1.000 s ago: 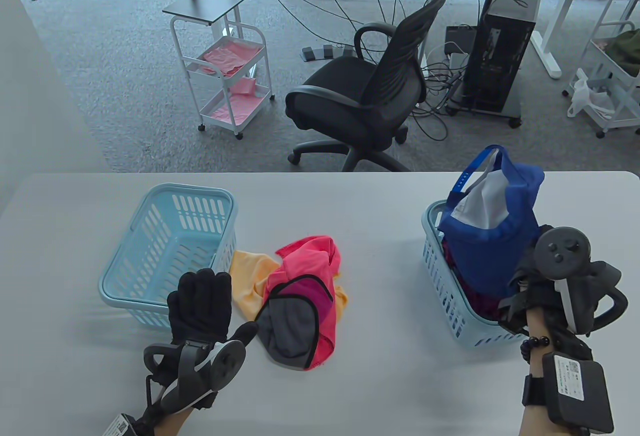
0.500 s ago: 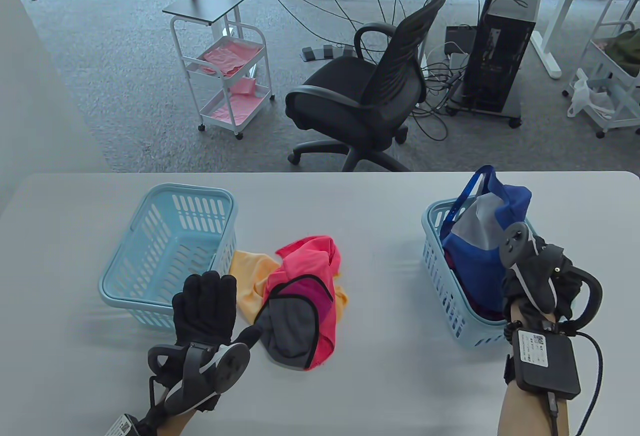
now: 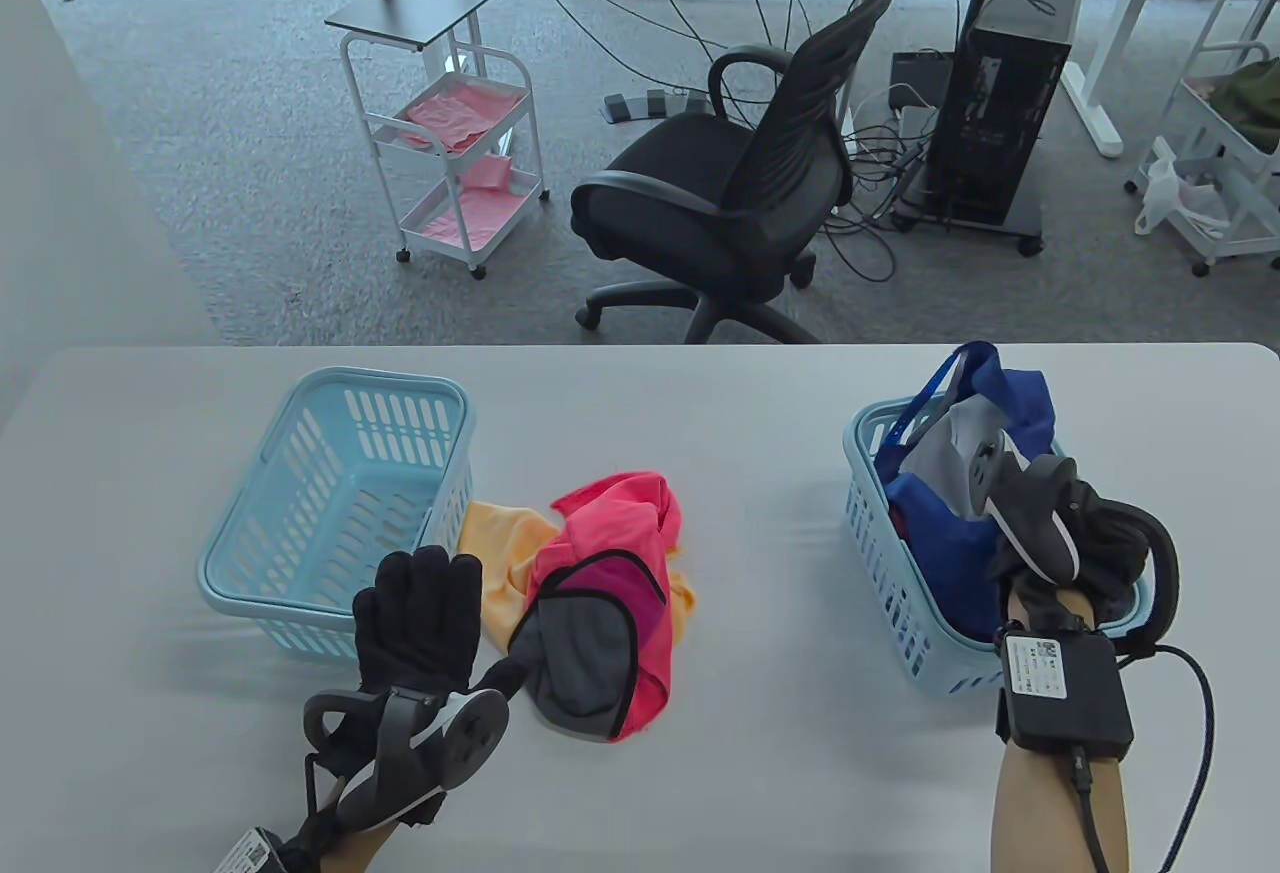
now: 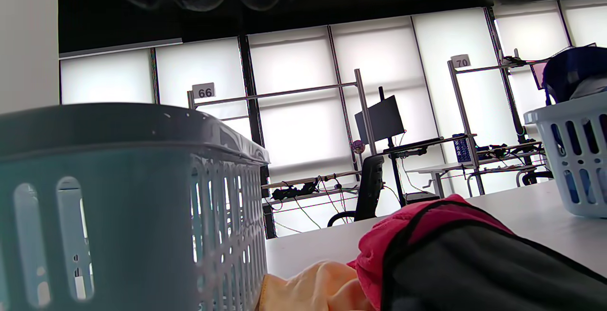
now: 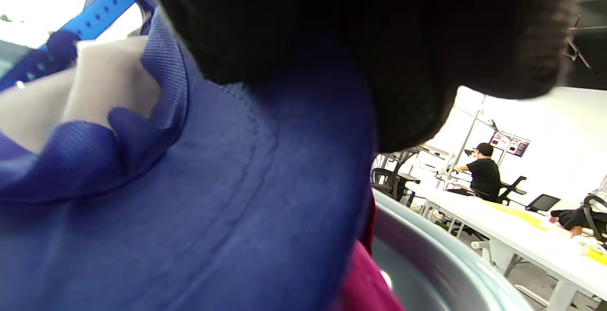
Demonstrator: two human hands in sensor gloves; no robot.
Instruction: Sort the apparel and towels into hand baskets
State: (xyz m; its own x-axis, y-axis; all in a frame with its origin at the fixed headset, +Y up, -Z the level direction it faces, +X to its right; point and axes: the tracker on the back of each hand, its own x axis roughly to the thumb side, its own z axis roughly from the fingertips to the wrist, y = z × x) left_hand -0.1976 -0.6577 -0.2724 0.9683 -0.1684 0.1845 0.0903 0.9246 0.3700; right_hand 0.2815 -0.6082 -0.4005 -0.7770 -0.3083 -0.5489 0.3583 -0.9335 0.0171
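Observation:
My left hand (image 3: 420, 613) lies open, fingers spread, just left of a pile in the table's middle: a pink garment (image 3: 620, 523), a grey and pink piece (image 3: 585, 653) and an orange towel (image 3: 505, 543). The left light blue basket (image 3: 380, 379) stands behind it. My right hand (image 3: 1090, 513) is inside the right light blue basket (image 3: 862, 483) and holds a blue cap (image 3: 930, 523) low in it, over maroon fabric (image 5: 365, 278). In the right wrist view my glove (image 5: 379, 41) presses against the cap (image 5: 213, 197). My right fingers are hidden by the tracker.
The left wrist view shows the left basket's wall (image 4: 118, 197) close by, the pile (image 4: 464, 259) and the right basket (image 4: 569, 150). Beyond the table's far edge stand an office chair (image 3: 730, 183) and a white cart (image 3: 450, 133).
My right hand has lowered the blue cap from above the right basket down into it. My left hand has drifted slightly right and toward me, still open.

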